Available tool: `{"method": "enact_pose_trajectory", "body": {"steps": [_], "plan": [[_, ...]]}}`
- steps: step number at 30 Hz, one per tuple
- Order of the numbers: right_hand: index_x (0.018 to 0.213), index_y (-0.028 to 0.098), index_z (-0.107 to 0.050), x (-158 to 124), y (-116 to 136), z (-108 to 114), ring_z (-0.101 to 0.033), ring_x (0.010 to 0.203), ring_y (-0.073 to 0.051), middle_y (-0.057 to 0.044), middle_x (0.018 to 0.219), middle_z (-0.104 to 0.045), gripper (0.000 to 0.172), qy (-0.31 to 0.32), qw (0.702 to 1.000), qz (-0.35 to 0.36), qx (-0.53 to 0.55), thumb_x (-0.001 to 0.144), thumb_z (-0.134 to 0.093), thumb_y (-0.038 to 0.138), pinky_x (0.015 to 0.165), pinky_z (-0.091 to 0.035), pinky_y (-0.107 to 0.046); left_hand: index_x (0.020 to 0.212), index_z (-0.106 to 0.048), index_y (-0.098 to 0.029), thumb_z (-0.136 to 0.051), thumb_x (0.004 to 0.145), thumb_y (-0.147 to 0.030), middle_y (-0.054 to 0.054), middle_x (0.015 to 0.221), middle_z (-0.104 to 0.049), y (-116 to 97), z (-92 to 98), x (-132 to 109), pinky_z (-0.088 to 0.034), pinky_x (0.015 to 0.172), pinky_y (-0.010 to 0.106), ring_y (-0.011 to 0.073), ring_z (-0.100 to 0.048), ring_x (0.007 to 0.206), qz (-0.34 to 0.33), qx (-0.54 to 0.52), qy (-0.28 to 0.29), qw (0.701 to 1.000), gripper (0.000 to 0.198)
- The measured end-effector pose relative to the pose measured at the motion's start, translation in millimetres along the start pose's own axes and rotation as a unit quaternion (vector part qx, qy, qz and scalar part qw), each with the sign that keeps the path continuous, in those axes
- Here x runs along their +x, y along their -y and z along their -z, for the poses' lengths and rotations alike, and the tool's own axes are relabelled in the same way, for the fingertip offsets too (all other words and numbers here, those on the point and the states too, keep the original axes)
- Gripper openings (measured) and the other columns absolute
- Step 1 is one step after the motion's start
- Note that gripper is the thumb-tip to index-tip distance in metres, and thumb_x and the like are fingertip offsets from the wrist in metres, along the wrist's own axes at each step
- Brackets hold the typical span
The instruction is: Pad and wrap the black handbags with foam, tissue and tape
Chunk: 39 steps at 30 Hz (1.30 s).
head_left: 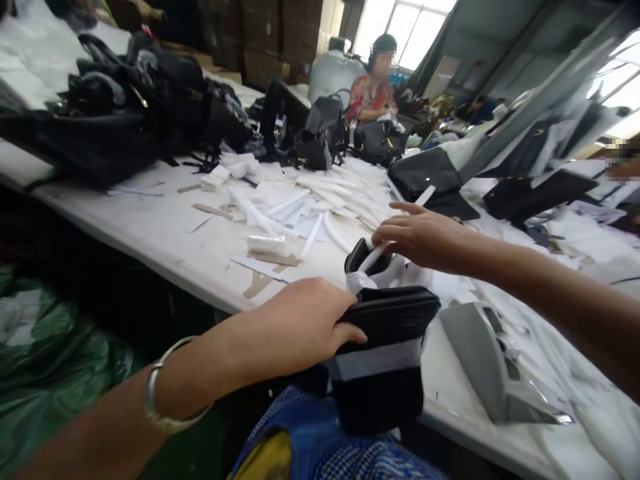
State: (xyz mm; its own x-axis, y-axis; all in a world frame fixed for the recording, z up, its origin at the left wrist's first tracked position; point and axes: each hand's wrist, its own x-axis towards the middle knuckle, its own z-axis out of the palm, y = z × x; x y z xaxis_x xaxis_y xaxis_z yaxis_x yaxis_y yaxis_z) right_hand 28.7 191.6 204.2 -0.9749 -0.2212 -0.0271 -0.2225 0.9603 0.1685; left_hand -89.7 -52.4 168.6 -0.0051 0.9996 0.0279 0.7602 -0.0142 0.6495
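Your left hand (310, 320), arm stretched from eight o'clock, clamped onto the black bag (383, 327) at five o'clock, your right hand (413, 235), half-curled at three o'clock, pinched a white tube (373, 257).

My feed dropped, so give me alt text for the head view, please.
The left hand grips a black bag; the right hand holds a white strip at its opening. White pieces lie scattered on the white table, with black bags beyond.

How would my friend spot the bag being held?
Find the long white table. At its near edge, the left hand grips a black bag. Unlike the heaped bags farther back, this one is held, with a grey band across it.
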Motion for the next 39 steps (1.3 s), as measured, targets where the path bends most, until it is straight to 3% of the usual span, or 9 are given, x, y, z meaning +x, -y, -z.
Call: {"method": "enact_pose_trajectory", "body": {"steps": [3, 6, 12, 14, 17, 20, 25, 33, 39], "plan": [[0.1, 0.02, -0.063, -51, 23, 29, -0.067, 0.086, -0.02, -0.006, 0.092, -0.072, 0.016, -0.086, 0.995, -0.058, -0.013, 0.096, -0.048, 0.018, 0.09, -0.045, -0.035, 0.067, -0.068, -0.025, -0.074, 0.07, -0.014, 0.0, 0.06, -0.067, -39, 28.8, 6, -0.028, 0.044, 0.029, 0.021, -0.061, 0.051, -0.078, 0.218, 0.051, 0.971, 0.013], [0.099, 0.02, -0.063, -95, 61, 26, -0.066, 0.079, -0.019, -0.005, 0.091, -0.072, 0.015, -0.12, 0.985, -0.125, -0.019, 0.095, -0.048, 0.016, 0.074, -0.046, -0.03, 0.068, -0.065, -0.024, -0.071, 0.064, -0.002, -0.001, 0.063, -0.067, -63, 35.1, 7, -0.026, 0.042, 0.029, 0.0205, -0.059, 0.048, -0.131, 0.333, 0.09, 0.929, 0.023], [0.111, 0.018, -0.062, -138, 119, -25, -0.067, 0.089, -0.019, -0.006, 0.103, -0.073, 0.025, -0.243, 0.948, -0.205, -0.035, 0.091, -0.051, 0.007, 0.076, -0.048, -0.03, 0.08, -0.061, -0.025, -0.083, 0.067, -0.02, -0.001, 0.076, -0.068, -37, 26.8, 5, -0.047, 0.055, 0.03, 0.0231, -0.066, 0.068, -0.18, 0.271, -0.044, 0.945, 0.026], [0.115, 0.018, -0.063, -139, 122, -34, -0.067, 0.092, -0.019, -0.006, 0.104, -0.073, 0.028, -0.258, 0.941, -0.216, -0.036, 0.092, -0.052, 0.006, 0.076, -0.048, -0.031, 0.089, -0.061, -0.025, -0.082, 0.07, -0.028, 0.005, 0.105, -0.07, -20, 17.7, 5, -0.054, 0.074, 0.033, 0.0258, -0.068, 0.095, -0.173, 0.175, -0.083, 0.966, 0.028], [0.115, 0.019, -0.064, -133, 113, -36, -0.067, 0.09, -0.02, -0.006, 0.106, -0.073, 0.026, -0.245, 0.945, -0.218, -0.004, 0.094, -0.051, 0.01, 0.075, -0.05, -0.032, 0.097, -0.058, -0.023, -0.085, 0.068, -0.038, 0.014, 0.147, -0.049, 3, -0.9, 7, -0.05, 0.098, 0.039, 0.0314, -0.052, 0.131, -0.15, 0.032, -0.093, 0.984, 0.041], [0.119, 0.02, -0.063, -124, 102, -31, -0.066, 0.096, -0.02, -0.006, 0.111, -0.072, 0.031, -0.21, 0.964, -0.159, 0.034, 0.094, -0.049, 0.008, 0.081, -0.051, -0.032, 0.11, -0.058, -0.024, -0.084, 0.072, -0.034, 0.014, 0.135, -0.061, 19, -16.9, 8, -0.047, 0.104, 0.041, 0.0283, -0.058, 0.125, -0.159, -0.071, -0.072, 0.982, 0.047], [0.121, 0.022, -0.064, -107, 85, -25, -0.065, 0.103, -0.018, -0.003, 0.116, -0.072, 0.043, -0.18, 0.969, -0.125, 0.112, 0.087, -0.049, -0.001, 0.085, -0.05, -0.029, 0.092, -0.063, -0.023, -0.078, 0.079, -0.025, 0.01, 0.113, -0.074, 38, -26.5, 13, -0.052, 0.097, 0.04, 0.0239, -0.069, 0.105, -0.259, -0.149, -0.099, 0.949, 0.02], [0.104, 0.025, -0.073, -73, 58, -17, -0.068, 0.097, -0.015, 0.0, 0.109, -0.075, 0.044, -0.164, 0.952, -0.049, 0.254, 0.079, -0.052, -0.004, 0.077, -0.045, -0.023, 0.085, -0.064, -0.02, -0.065, 0.09, -0.035, 0.01, 0.108, -0.076, 45, -26.5, 29, -0.052, 0.1, 0.042, 0.0218, -0.072, 0.1, -0.344, -0.13, -0.131, 0.921, 0.015], [0.108, 0.027, -0.073, -69, 65, -6, -0.068, 0.081, -0.013, 0.001, 0.092, -0.076, 0.043, -0.098, 0.949, -0.068, 0.29, 0.08, -0.056, -0.001, 0.067, -0.043, -0.021, 0.087, -0.065, -0.021, -0.065, 0.09, -0.033, 0.01, 0.109, -0.076, 54, -28.7, 31, -0.055, 0.097, 0.046, 0.0246, -0.071, 0.104, -0.319, -0.141, -0.176, 0.921, 0.013]]}}
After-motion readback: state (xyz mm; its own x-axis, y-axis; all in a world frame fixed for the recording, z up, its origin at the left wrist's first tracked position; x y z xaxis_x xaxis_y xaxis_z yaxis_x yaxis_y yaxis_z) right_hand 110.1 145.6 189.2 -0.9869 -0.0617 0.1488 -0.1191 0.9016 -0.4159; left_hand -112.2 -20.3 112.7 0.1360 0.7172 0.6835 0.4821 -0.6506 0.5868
